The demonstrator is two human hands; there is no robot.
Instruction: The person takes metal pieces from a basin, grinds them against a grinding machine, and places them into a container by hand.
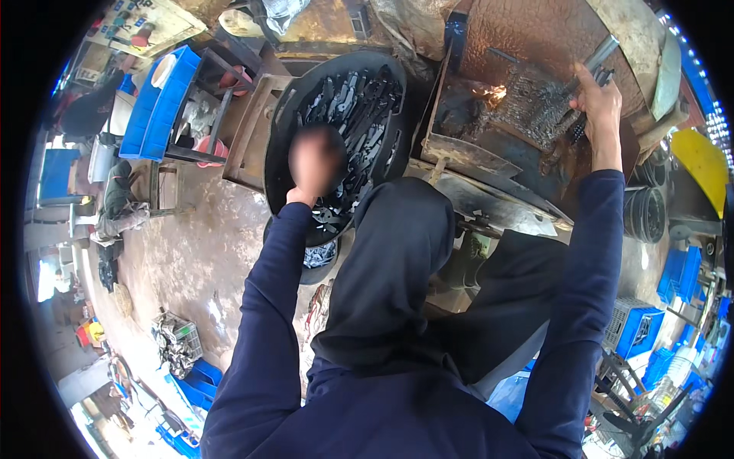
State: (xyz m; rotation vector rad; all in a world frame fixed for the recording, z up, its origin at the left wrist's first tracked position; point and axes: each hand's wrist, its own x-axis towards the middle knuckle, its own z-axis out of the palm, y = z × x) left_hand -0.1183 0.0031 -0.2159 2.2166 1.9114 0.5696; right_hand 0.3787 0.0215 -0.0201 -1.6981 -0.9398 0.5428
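Observation:
My left hand (313,164) is over the left side of a large black tub (277,145). A blur covers its fingers, so I cannot tell whether it holds anything. Flat, dark and shiny metal pieces (355,115) lie heaped in the tub beside it. To the right, my right hand (602,103) is raised over a grimy metal trough (474,153), its fingers curled around a dark piece whose kind I cannot make out. Below that hand spreads a dark, rough, wet-looking mass (535,115). An orange glow (493,94) shows at its left.
A smaller bucket of metal pieces (319,256) stands below the tub. My dark-clad knee (405,229) is close to the tub and trough. Blue bins (160,107) are at the upper left, black buckets (644,214) at the right. A metal bar (602,52) slants above my right hand.

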